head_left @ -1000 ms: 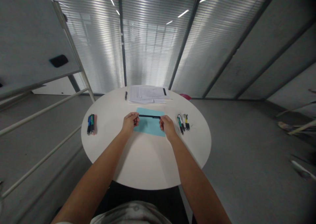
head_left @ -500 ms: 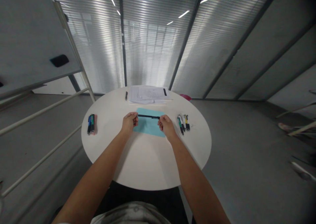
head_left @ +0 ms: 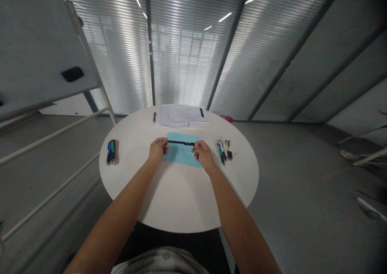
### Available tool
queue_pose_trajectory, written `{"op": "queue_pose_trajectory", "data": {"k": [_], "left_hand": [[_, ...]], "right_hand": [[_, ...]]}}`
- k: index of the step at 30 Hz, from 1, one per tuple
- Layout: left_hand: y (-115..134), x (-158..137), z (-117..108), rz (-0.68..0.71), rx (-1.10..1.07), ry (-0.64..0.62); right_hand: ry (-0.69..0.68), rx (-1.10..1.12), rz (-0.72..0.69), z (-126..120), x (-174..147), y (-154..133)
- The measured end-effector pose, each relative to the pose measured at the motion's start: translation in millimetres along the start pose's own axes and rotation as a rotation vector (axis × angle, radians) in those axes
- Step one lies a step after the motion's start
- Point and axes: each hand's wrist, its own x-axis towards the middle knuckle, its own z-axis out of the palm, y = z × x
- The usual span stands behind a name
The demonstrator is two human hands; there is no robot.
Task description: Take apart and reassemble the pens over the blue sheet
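Note:
A black pen (head_left: pixel 180 142) is stretched level between my two hands, above a light blue sheet (head_left: pixel 183 157) on the round white table (head_left: pixel 181 201). My left hand (head_left: pixel 157 148) pinches its left end between thumb and fingers. At the other end, by the clip, the fingertips of my right hand (head_left: pixel 203 152) are closed on the pen. Several pens (head_left: pixel 224 151), with green, white and yellow on them, lie to the right of my right hand. More pens (head_left: pixel 111 152), blue, green and reddish, lie side by side near the table's left edge.
Printed papers (head_left: pixel 181 115) lie in a stack at the table's far edge, with a small dark pen-like item (head_left: pixel 154 117) to their left. A whiteboard on a white frame (head_left: pixel 104 92) stands at the left. Glass panels with blinds (head_left: pixel 184 64) rise behind the table.
The pen has turned slightly about its length, so its clip looks different. Both hands stay in nearly the same place, still holding its ends.

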Motion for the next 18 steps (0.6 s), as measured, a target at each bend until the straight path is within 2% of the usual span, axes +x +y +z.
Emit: {"op": "queue_pose_trajectory", "data": {"k": [11, 18], "left_hand": [[3.9, -3.7, 0.7, 0.010, -0.024, -0.067], [4.7, -6.8, 2.3, 0.056, -0.038, -0.129]], "right_hand": [[-0.003, 0.102, 0.162, 0.5, -3.7, -7.2], [0.030, 0.161, 0.184, 1.1, -2.0, -7.5]]}}
